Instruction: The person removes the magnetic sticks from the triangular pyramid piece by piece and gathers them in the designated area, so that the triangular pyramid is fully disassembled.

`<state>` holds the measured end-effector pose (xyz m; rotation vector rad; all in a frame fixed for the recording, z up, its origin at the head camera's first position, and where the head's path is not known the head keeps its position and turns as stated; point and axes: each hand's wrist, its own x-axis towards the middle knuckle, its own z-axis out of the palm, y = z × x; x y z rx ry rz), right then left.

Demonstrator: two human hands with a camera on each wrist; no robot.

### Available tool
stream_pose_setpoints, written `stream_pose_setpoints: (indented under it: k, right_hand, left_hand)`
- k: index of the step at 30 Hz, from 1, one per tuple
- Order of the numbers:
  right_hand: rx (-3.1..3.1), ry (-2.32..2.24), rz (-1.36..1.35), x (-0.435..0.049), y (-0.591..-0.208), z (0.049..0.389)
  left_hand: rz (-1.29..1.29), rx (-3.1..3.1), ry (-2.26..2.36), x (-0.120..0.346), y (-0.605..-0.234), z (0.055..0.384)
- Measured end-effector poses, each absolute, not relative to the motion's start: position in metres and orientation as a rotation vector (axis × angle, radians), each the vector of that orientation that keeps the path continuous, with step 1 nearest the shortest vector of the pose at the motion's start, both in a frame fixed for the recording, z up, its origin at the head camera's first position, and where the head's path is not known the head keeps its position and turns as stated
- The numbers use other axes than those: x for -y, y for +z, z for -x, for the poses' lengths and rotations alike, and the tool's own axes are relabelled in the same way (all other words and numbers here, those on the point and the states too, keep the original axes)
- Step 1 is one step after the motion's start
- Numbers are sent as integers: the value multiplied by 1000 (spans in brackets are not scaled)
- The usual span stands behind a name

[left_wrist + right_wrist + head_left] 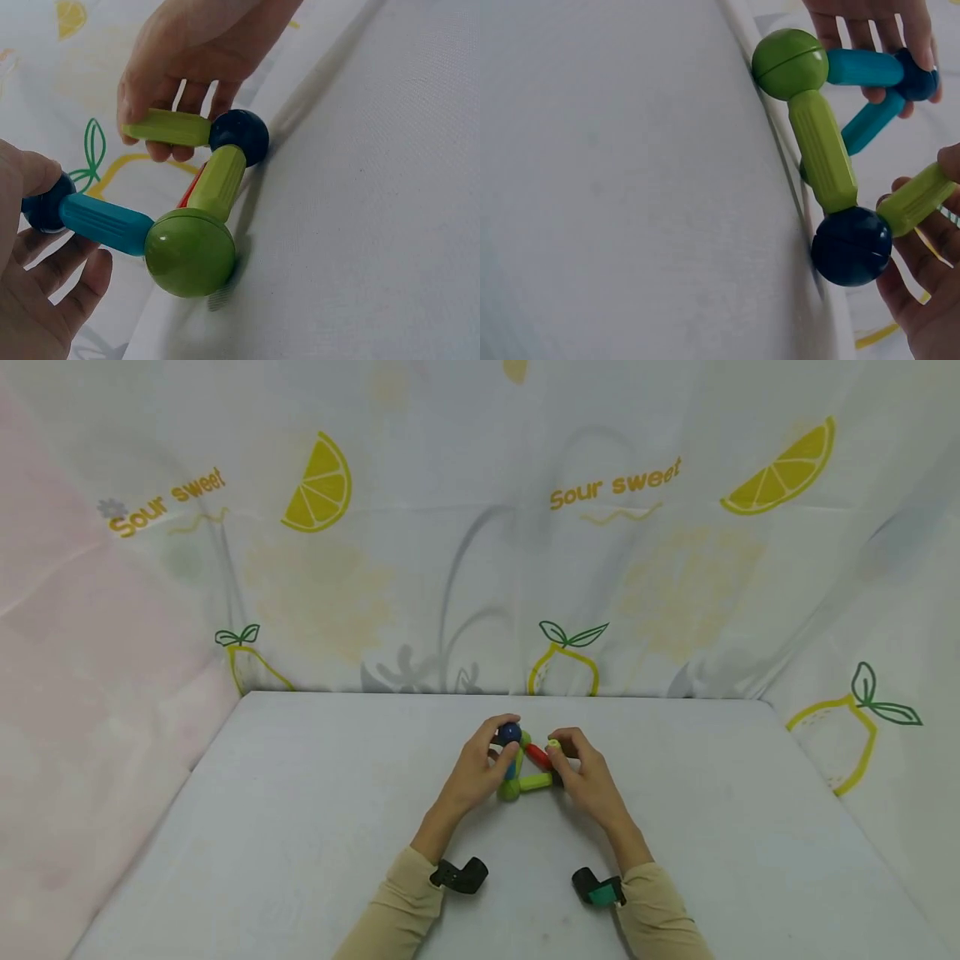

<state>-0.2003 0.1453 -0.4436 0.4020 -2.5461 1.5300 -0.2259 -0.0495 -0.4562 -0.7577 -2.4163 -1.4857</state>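
Note:
My left hand (pixel 477 768) pinches a dark blue ball (pixel 510 732) at the top of a toy frame of rods and balls. Two blue rods run from that ball; one blue rod (pixel 106 223) reaches a green ball (pixel 190 253) low at the front. A lime-green rod (pixel 823 150) links this ball to a second navy ball (pixel 852 247). From there rises another lime rod (pixel 919 201), whose upper end my right hand (pixel 592 781) pinches. Behind, a red rod (pixel 537 757) meets a far green ball (pixel 526 738), partly hidden.
The frame stands on a white tabletop (pixel 300 827), near its back edge. A pale fabric backdrop (pixel 420 568) printed with lemons hangs behind and along the sides. Black wrist cameras sit at the left cuff (pixel 461 876) and the right cuff (pixel 597 888).

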Motion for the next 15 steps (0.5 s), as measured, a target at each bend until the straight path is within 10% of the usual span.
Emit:
stream_pose_setpoints:
  k: [15]
  right_hand:
    - [2562,1458,-285,-175,-457,212]
  left_hand:
    - [662,2453,-1543,69,-458,228]
